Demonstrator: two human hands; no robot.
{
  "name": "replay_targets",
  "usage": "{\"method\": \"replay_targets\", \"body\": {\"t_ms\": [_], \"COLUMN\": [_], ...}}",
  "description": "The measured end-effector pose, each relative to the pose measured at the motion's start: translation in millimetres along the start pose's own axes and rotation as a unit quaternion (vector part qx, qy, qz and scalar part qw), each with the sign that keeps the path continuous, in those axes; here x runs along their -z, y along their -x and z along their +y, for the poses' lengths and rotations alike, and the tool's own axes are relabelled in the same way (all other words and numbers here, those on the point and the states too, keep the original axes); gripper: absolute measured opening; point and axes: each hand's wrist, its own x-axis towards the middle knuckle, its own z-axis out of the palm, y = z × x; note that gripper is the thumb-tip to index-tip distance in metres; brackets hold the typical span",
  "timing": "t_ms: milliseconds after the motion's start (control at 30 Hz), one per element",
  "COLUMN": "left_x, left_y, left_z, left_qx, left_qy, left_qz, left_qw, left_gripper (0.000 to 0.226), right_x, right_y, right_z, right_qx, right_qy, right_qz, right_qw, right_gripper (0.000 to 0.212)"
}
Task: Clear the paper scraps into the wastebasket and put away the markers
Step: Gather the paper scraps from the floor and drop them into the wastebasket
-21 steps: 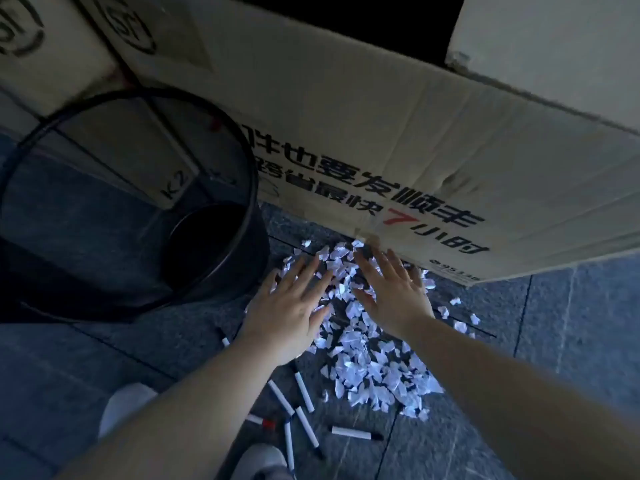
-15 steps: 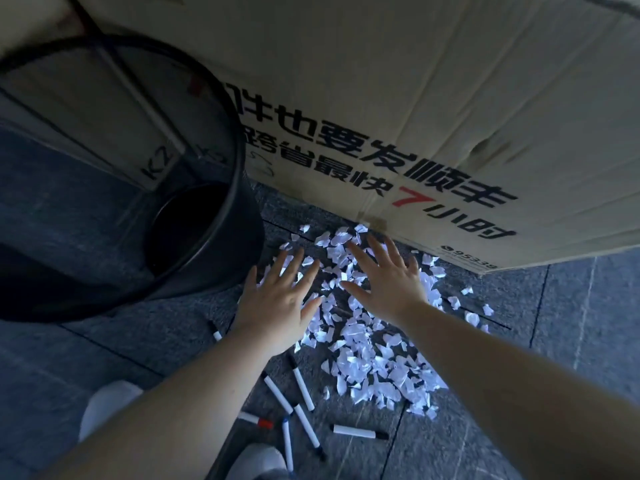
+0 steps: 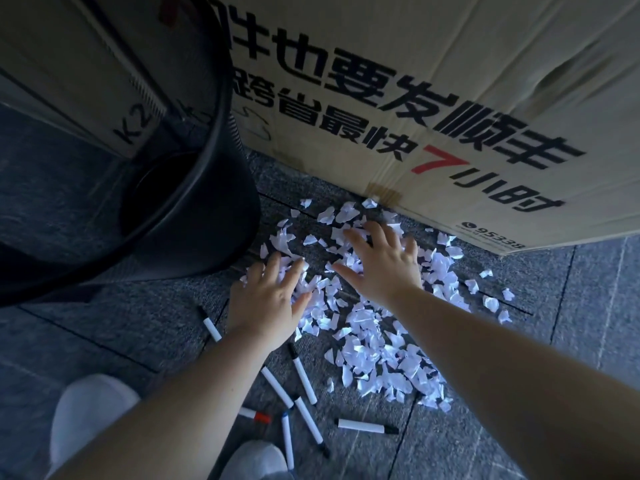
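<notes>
Your left hand (image 3: 268, 303) and right hand (image 3: 382, 268) lie flat on the paper scraps (image 3: 367, 348), fingers spread — neither grips anything. The scraps are strewn over the floor (image 3: 519, 427) at the foot of the cardboard box (image 3: 450, 64). The wastebasket (image 3: 194, 216) stands just left of them. The markers (image 3: 304, 379) lie loose below your left wrist — one red-capped (image 3: 256, 415).

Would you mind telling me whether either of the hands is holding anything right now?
Nothing is held: the left hand and right hand lie open, fingers spread, flat on the paper scraps.
</notes>
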Motion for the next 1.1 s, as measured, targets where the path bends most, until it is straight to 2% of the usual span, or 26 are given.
{"method": "replay_targets", "body": {"t_ms": [133, 300, 400, 500, 633, 767, 900, 1100], "left_x": [-13, -19, -19, -15, -3, 17, 51, 124], "left_y": [2, -3, -9, -13, -11, -7, -1, 19], "left_z": [3, 8, 6, 2, 0, 1, 9, 33], "left_qx": [-0.016, -0.053, -0.089, -0.104, -0.089, -0.061, -0.066, -0.091], "left_qy": [0.016, 0.07, 0.061, 0.041, 0.14, 0.191, 0.21, 0.215], "left_qz": [0.032, 0.063, 0.063, 0.045, 0.042, 0.066, 0.057, 0.078], "left_qw": [0.999, 0.994, 0.992, 0.993, 0.985, 0.978, 0.974, 0.969], "left_gripper": [0.052, 0.027, 0.028, 0.034, 0.012, 0.013, 0.01, 0.014], "right_x": [-7, -18, -24, -26, -19, 6, 42, 109], "right_y": [5, 11, 13, 12, 12, 14, 19, 35], "right_z": [-9, -19, -20, -21, -21, -19, -17, -22], "right_qx": [0.004, 0.032, 0.057, 0.086, 0.061, 0.012, -0.001, -0.02], "right_qy": [-0.015, 0.007, 0.017, -0.009, -0.109, -0.178, -0.19, -0.226], "right_qz": [0.034, 0.076, 0.098, 0.095, 0.054, 0.027, 0.016, 0.061], "right_qw": [0.999, 0.997, 0.993, 0.992, 0.991, 0.984, 0.982, 0.972], "right_gripper": [0.06, 0.044, 0.035, 0.033, 0.028, 0.022, 0.018, 0.023]}}
